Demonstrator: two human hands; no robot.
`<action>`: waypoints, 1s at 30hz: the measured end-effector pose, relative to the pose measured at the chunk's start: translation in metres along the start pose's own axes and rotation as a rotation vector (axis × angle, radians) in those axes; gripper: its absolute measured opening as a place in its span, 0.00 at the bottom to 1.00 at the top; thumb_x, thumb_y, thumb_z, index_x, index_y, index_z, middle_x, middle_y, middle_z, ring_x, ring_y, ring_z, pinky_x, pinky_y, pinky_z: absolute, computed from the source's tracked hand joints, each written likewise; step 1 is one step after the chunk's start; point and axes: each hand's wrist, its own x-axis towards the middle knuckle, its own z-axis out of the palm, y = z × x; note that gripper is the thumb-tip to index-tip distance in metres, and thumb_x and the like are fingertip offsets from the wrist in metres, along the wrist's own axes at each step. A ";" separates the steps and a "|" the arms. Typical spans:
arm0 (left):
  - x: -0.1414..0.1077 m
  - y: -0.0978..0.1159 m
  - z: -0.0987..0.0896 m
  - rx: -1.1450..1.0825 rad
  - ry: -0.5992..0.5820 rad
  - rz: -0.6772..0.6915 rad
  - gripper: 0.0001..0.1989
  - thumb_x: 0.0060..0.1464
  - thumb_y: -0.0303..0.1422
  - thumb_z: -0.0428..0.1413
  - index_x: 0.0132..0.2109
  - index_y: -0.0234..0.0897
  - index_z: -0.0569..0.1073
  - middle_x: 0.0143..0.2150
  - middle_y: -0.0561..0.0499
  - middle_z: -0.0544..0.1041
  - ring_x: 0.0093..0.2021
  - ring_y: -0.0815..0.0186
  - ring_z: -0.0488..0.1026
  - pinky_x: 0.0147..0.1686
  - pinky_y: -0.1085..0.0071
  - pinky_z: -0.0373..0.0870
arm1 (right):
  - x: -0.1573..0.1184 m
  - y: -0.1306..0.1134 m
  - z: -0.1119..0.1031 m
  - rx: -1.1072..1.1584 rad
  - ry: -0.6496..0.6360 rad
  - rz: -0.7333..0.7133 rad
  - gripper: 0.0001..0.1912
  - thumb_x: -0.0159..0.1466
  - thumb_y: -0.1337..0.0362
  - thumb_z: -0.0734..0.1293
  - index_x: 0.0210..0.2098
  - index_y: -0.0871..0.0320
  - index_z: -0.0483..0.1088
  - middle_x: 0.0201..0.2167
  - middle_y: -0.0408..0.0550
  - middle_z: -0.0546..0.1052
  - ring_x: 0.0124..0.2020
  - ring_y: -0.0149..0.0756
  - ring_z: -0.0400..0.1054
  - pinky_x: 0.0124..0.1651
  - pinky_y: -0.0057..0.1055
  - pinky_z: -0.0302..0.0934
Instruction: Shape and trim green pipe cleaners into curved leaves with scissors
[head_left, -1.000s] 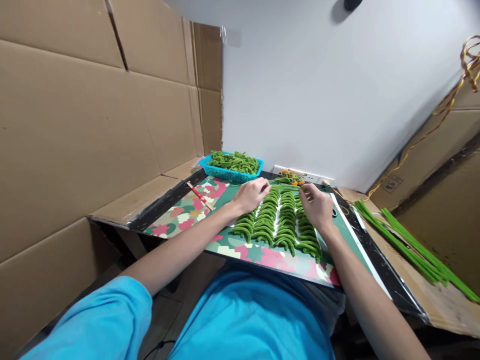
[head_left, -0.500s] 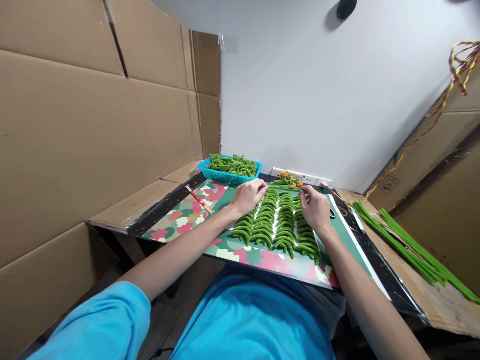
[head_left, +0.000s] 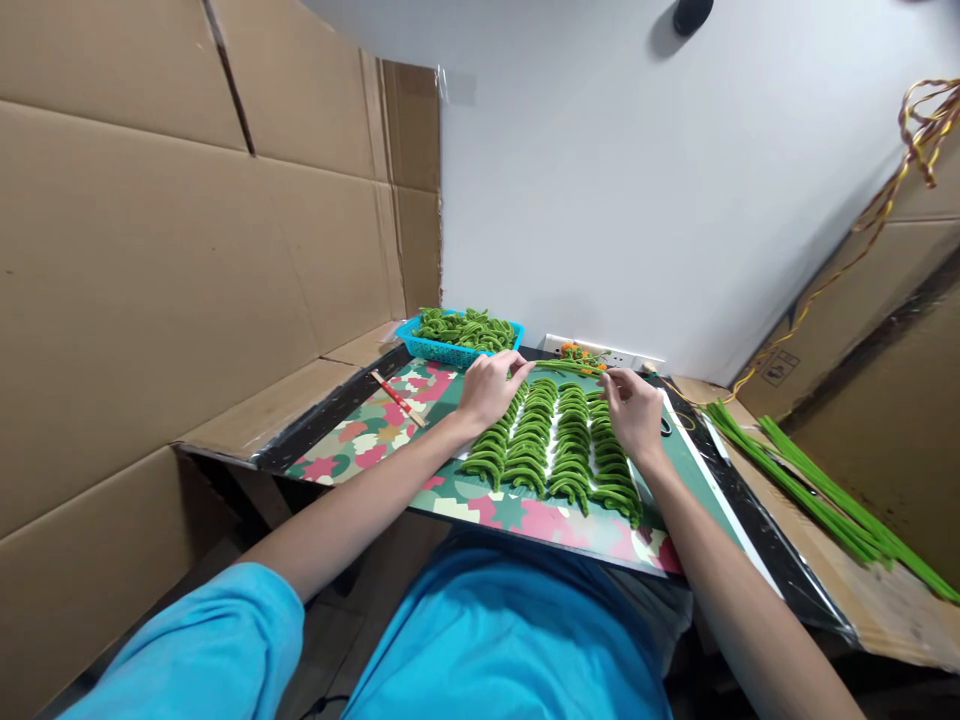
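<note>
A thin green pipe cleaner (head_left: 564, 364) stretches between my two hands above the far part of the mat. My left hand (head_left: 489, 388) pinches its left end, and my right hand (head_left: 634, 408) pinches the other; the fingers of both are closed. Below and nearer to me, short curved green pipe cleaner pieces (head_left: 571, 440) lie overlapping in several rows on a white backing. My left forearm and hand cover part of the leftmost row. Behind the stem, orange and green fuzzy pieces (head_left: 576, 353) rest by the wall.
A blue basket (head_left: 442, 353) heaped with green twisted pieces stands at the back left. A red strip (head_left: 399, 400) lies on the patterned mat (head_left: 352, 440). Long green pipe cleaners (head_left: 810, 500) lie on cardboard at right. A dark scissors handle (head_left: 665, 427) shows beside my right hand. Cardboard walls the left.
Both hands have risen slightly with the pipe cleaner, and my left hand has shifted a little left. The rows and the basket are unchanged.
</note>
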 end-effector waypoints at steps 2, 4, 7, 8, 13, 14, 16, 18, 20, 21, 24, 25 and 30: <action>0.000 0.001 0.000 0.001 0.000 -0.006 0.20 0.72 0.46 0.51 0.38 0.40 0.78 0.38 0.50 0.84 0.36 0.60 0.76 0.44 0.63 0.66 | 0.000 0.000 -0.001 0.024 0.011 0.005 0.22 0.72 0.45 0.64 0.40 0.57 0.79 0.34 0.54 0.85 0.32 0.45 0.81 0.38 0.36 0.72; 0.000 0.001 0.000 0.003 -0.001 -0.011 0.20 0.72 0.47 0.52 0.37 0.40 0.78 0.37 0.50 0.84 0.35 0.59 0.76 0.43 0.63 0.66 | 0.000 0.000 -0.001 0.037 0.028 0.015 0.22 0.70 0.45 0.65 0.39 0.57 0.80 0.34 0.54 0.85 0.33 0.45 0.81 0.39 0.36 0.72; 0.000 0.002 -0.001 0.004 -0.015 -0.011 0.20 0.72 0.47 0.52 0.36 0.40 0.78 0.37 0.50 0.84 0.35 0.59 0.76 0.42 0.63 0.67 | 0.001 0.001 -0.001 0.052 0.054 0.039 0.22 0.69 0.46 0.67 0.40 0.58 0.82 0.35 0.55 0.86 0.34 0.47 0.81 0.40 0.38 0.74; 0.000 0.002 -0.001 0.003 -0.023 -0.008 0.20 0.71 0.47 0.53 0.36 0.40 0.78 0.37 0.50 0.84 0.35 0.59 0.76 0.42 0.63 0.67 | 0.001 0.001 -0.001 0.059 0.060 0.048 0.22 0.68 0.46 0.67 0.40 0.58 0.82 0.35 0.56 0.86 0.35 0.47 0.81 0.40 0.38 0.74; 0.000 0.001 0.000 0.002 -0.049 0.002 0.20 0.71 0.48 0.52 0.36 0.41 0.78 0.35 0.49 0.83 0.34 0.59 0.76 0.41 0.63 0.68 | 0.000 0.000 -0.001 0.092 0.104 0.084 0.21 0.67 0.46 0.69 0.40 0.58 0.82 0.36 0.55 0.86 0.34 0.47 0.81 0.41 0.40 0.76; 0.000 0.001 0.001 0.001 -0.051 0.002 0.20 0.71 0.48 0.52 0.36 0.41 0.78 0.36 0.49 0.83 0.35 0.59 0.76 0.41 0.63 0.68 | 0.000 -0.001 -0.001 0.097 0.120 0.089 0.21 0.67 0.46 0.69 0.40 0.58 0.82 0.36 0.55 0.86 0.34 0.47 0.81 0.41 0.41 0.76; 0.000 0.000 0.001 0.000 -0.050 0.003 0.20 0.72 0.47 0.51 0.38 0.41 0.78 0.38 0.49 0.84 0.35 0.59 0.77 0.41 0.63 0.68 | 0.000 -0.003 -0.001 0.109 0.145 0.096 0.21 0.66 0.46 0.69 0.41 0.58 0.82 0.37 0.55 0.86 0.35 0.46 0.81 0.43 0.40 0.76; 0.000 0.000 0.002 -0.002 -0.050 0.008 0.19 0.73 0.45 0.50 0.39 0.41 0.79 0.40 0.48 0.84 0.37 0.58 0.77 0.42 0.63 0.68 | 0.001 -0.004 -0.001 0.129 0.153 0.101 0.21 0.66 0.46 0.69 0.41 0.58 0.82 0.37 0.55 0.86 0.35 0.46 0.81 0.43 0.40 0.76; 0.000 -0.001 0.001 -0.003 -0.050 0.014 0.18 0.73 0.43 0.50 0.41 0.41 0.79 0.41 0.48 0.84 0.39 0.58 0.78 0.42 0.64 0.68 | 0.001 -0.004 0.000 0.154 0.147 0.107 0.20 0.66 0.47 0.69 0.41 0.58 0.82 0.37 0.55 0.86 0.35 0.46 0.81 0.43 0.40 0.76; 0.000 -0.001 0.001 -0.002 -0.050 0.015 0.17 0.73 0.42 0.50 0.41 0.41 0.79 0.42 0.48 0.84 0.40 0.58 0.78 0.42 0.64 0.68 | 0.002 -0.005 0.000 0.167 0.142 0.110 0.20 0.66 0.48 0.69 0.41 0.58 0.82 0.37 0.55 0.86 0.35 0.46 0.81 0.42 0.40 0.76; 0.000 -0.001 0.000 0.001 -0.048 0.013 0.15 0.73 0.40 0.50 0.41 0.40 0.78 0.41 0.48 0.83 0.38 0.58 0.77 0.41 0.65 0.68 | 0.002 -0.005 0.000 0.202 0.122 0.123 0.18 0.66 0.50 0.70 0.41 0.58 0.81 0.37 0.55 0.86 0.34 0.46 0.82 0.42 0.40 0.77; 0.000 -0.001 0.000 0.001 -0.046 0.012 0.15 0.72 0.39 0.51 0.41 0.40 0.78 0.41 0.48 0.83 0.38 0.59 0.77 0.41 0.65 0.68 | 0.003 -0.006 0.000 0.212 0.115 0.128 0.18 0.65 0.50 0.70 0.41 0.59 0.81 0.37 0.55 0.86 0.34 0.46 0.82 0.41 0.40 0.77; 0.000 -0.002 -0.001 -0.010 -0.036 0.016 0.14 0.72 0.39 0.52 0.39 0.40 0.78 0.39 0.48 0.82 0.39 0.59 0.77 0.41 0.65 0.69 | 0.004 -0.008 -0.001 0.269 0.054 0.173 0.16 0.63 0.52 0.71 0.38 0.58 0.82 0.33 0.54 0.86 0.32 0.46 0.82 0.41 0.41 0.77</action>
